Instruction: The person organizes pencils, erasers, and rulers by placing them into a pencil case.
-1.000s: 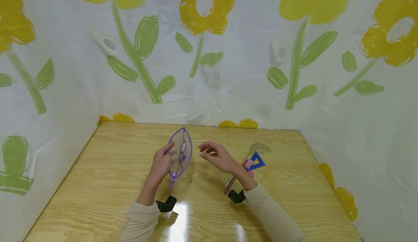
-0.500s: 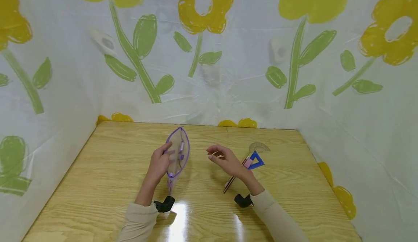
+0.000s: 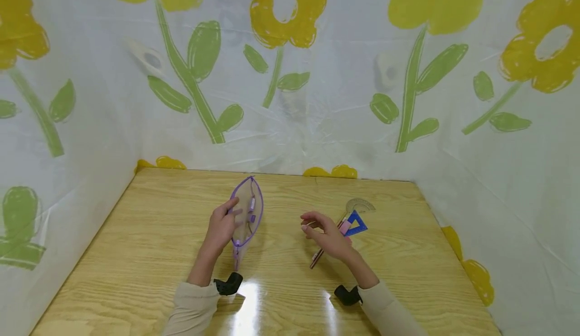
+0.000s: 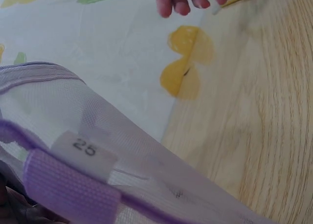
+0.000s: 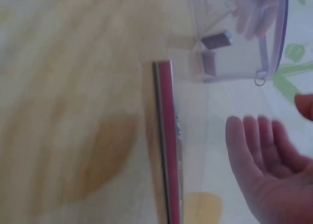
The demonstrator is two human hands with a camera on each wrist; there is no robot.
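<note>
My left hand [image 3: 222, 227] grips one side of a see-through mesh zip pouch [image 3: 254, 232] with purple trim, its mouth spread toward the head camera. A white tag marked 25 [image 4: 85, 150] shows on the pouch in the left wrist view. Through the mesh in the right wrist view, a small dark block [image 5: 216, 40] shows inside. Fingers loosely bent, my right hand [image 3: 328, 235] hovers with nothing in it, left of a pink eraser [image 3: 345, 226] and partly over the pencils [image 3: 317, 258]. The pencils [image 5: 168, 136] lie beside that hand in the right wrist view.
A blue set square [image 3: 357, 223] lies by the eraser, with a clear protractor [image 3: 360, 205] behind it. Flower-printed sheeting [image 3: 344, 99] walls the wooden table [image 3: 158, 235] at the back and both sides.
My right hand has moved right and toward me, away from the pouch and to the pencils. The left hand keeps its grip on the pouch, nearly still.
</note>
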